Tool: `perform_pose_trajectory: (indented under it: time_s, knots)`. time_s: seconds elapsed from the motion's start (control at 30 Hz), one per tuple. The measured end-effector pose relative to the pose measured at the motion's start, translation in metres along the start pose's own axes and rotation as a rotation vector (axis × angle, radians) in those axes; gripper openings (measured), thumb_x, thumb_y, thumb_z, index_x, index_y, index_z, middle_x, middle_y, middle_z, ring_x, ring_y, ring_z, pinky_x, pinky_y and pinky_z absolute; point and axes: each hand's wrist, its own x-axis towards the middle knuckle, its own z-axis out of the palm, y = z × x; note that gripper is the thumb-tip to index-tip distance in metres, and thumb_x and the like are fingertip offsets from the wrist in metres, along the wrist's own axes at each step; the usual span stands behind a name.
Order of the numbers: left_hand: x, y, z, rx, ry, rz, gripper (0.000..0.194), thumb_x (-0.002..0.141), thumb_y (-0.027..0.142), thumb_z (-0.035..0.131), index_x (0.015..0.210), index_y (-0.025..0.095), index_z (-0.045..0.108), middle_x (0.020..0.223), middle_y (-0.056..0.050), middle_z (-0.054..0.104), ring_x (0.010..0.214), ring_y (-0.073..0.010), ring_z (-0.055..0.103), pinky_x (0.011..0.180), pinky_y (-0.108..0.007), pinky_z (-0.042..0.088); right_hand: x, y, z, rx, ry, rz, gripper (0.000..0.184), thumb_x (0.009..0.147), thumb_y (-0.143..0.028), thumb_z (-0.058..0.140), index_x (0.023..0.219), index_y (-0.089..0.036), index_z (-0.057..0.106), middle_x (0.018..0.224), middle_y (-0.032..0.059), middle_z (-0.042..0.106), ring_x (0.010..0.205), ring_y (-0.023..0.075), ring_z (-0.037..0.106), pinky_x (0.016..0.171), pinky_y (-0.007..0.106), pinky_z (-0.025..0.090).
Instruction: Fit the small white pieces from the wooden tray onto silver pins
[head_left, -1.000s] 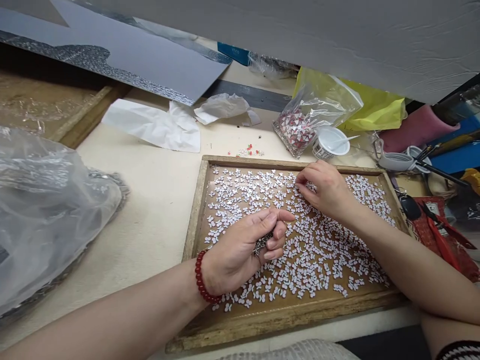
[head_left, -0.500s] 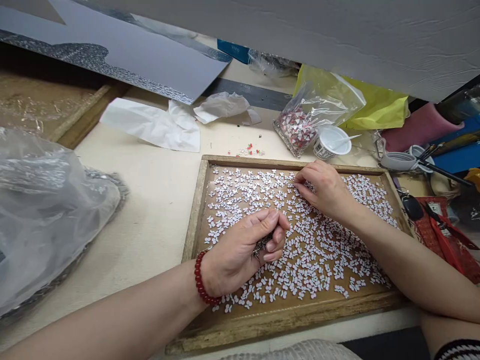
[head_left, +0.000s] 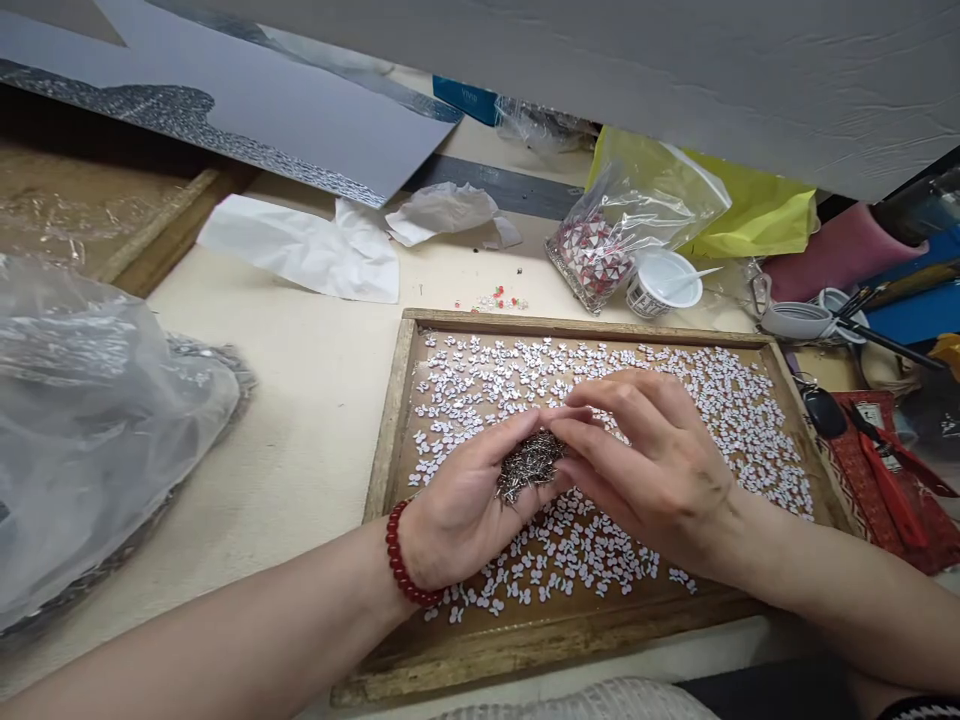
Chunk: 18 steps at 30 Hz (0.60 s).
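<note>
My left hand point(head_left: 469, 505), a red bead bracelet point(head_left: 405, 560) at its wrist, is cupped around a heap of tiny silvery metal pins point(head_left: 531, 465). The heap lies in the palm, now well exposed. Reaching over from the right, my right hand point(head_left: 652, 460) has its fingers bent together, with the tips at the edge of the heap; anything between them is too small to make out. Both hands are above a wooden-framed tray point(head_left: 517, 660). Spread over the tray's brown bottom are a great many small white charms point(head_left: 600, 550) shaped like cherries or bows.
Behind the tray stand a clear bag of red and white pieces point(head_left: 592, 250) and a white plastic cup point(head_left: 664, 285). A few red beads point(head_left: 501, 296) lie nearby. At right are red-handled pliers point(head_left: 892, 490); at left, a large plastic bag point(head_left: 97, 420) and white tissue point(head_left: 315, 250).
My right hand has come back from the tray's far part to the heap in my left hand. My left hand has opened somewhat, baring more of the metal pins.
</note>
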Motion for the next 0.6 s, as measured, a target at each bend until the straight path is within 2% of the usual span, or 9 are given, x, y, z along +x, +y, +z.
perform_pose_trajectory:
  time_s: [0.2,0.3,0.5,0.6]
  knots:
    - [-0.0002,-0.0009,-0.0006,-0.009,0.038,-0.012,0.013,0.087,0.022,0.058,0.088,0.017,0.070,0.106,-0.003,0.061,0.096,-0.0132,0.056,0.083,-0.028,0.054,-0.0040,0.0009,0.0103,-0.003,-0.041,0.020,0.006,0.085,-0.014,0.055,0.087,-0.015,0.060,0.101,0.0085,0.065,0.097,0.0227,0.054,0.080,0.038,0.043]
    - [-0.0012,-0.0008,-0.0001,0.009,0.042,-0.013,0.019,0.089,0.027,0.056,0.083,0.016,0.070,0.105,-0.004,0.060,0.096,-0.0146,0.055,0.085,-0.033,0.053,-0.0030,0.0022,0.0096,0.040,-0.030,0.039,0.006,0.085,-0.013,0.053,0.087,-0.016,0.059,0.100,0.0079,0.065,0.094,0.0210,0.054,0.079,0.038,0.043]
    - [-0.0016,-0.0022,-0.0016,0.145,-0.158,0.016,0.009,0.084,0.020,0.063,0.089,0.014,0.068,0.096,-0.005,0.062,0.093,-0.0137,0.056,0.086,-0.027,0.049,-0.0032,0.0040,0.0056,0.217,0.026,0.128,0.006,0.082,-0.012,0.055,0.084,-0.017,0.056,0.091,0.0061,0.065,0.088,0.0189,0.056,0.077,0.037,0.044]
    - [-0.0007,-0.0030,-0.0022,0.162,-0.154,0.006,0.009,0.082,0.016,0.066,0.089,0.012,0.066,0.082,-0.004,0.062,0.079,-0.0108,0.057,0.079,-0.023,0.049,-0.0034,0.0056,0.0051,0.290,0.058,0.151,0.008,0.081,-0.011,0.057,0.085,-0.017,0.056,0.088,0.0056,0.063,0.086,0.0180,0.055,0.076,0.036,0.045]
